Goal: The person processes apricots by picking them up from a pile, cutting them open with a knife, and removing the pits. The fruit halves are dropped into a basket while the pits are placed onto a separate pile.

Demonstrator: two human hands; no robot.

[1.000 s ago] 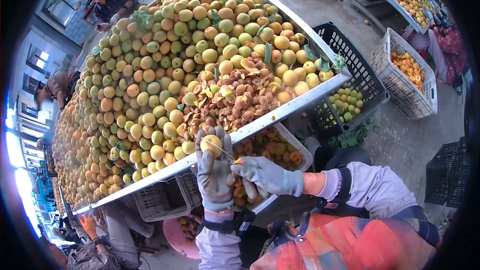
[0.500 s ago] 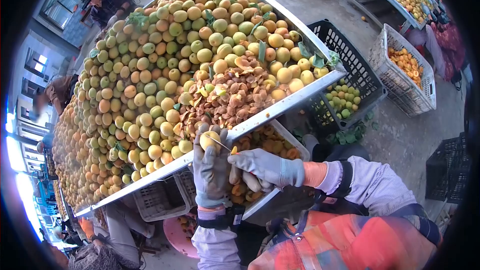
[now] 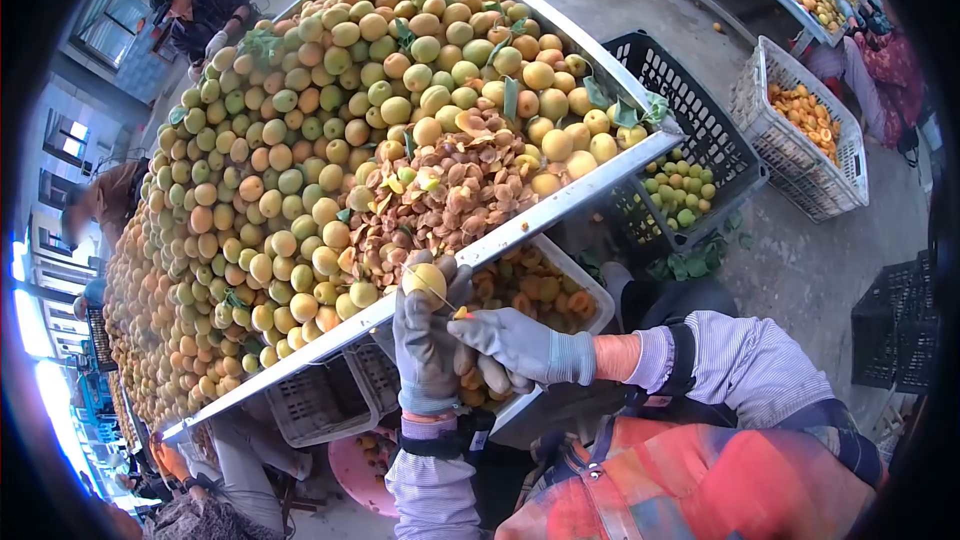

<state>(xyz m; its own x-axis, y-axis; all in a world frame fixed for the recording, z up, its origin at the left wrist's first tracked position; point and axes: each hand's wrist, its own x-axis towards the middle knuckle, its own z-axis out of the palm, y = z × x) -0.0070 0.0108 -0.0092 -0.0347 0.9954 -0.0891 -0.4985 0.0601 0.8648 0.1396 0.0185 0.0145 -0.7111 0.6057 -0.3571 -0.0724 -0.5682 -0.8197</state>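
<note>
My left hand point(image 3: 424, 345), in a grey work glove, grips a yellow apricot point(image 3: 425, 282) at its fingertips. My right hand point(image 3: 520, 342), gloved alike, is closed on a small knife point(image 3: 460, 313) with a bit of yellow and red showing at its grip. The thin blade lies against the apricot. Both hands are just in front of the metal table rim point(image 3: 560, 202). Behind them is a heap of brown apricot pits point(image 3: 465, 195), among many whole apricots point(image 3: 290, 180). Below the hands, a crate point(image 3: 590, 285) holds split apricots, partly hidden by my right hand.
A black crate point(image 3: 690, 90) with green fruit point(image 3: 680, 192) stands right of the table. Farther right is a white crate point(image 3: 840, 180) of apricot halves. A pink basin point(image 3: 350, 480) and a grey crate point(image 3: 310, 405) sit below the table. Other people point(image 3: 195, 20) work along the left side.
The view has shifted slightly. Both hands stay close together, with the apricot and the knife blade turned a little between them. A person at the far left has moved a gloved hand.
</note>
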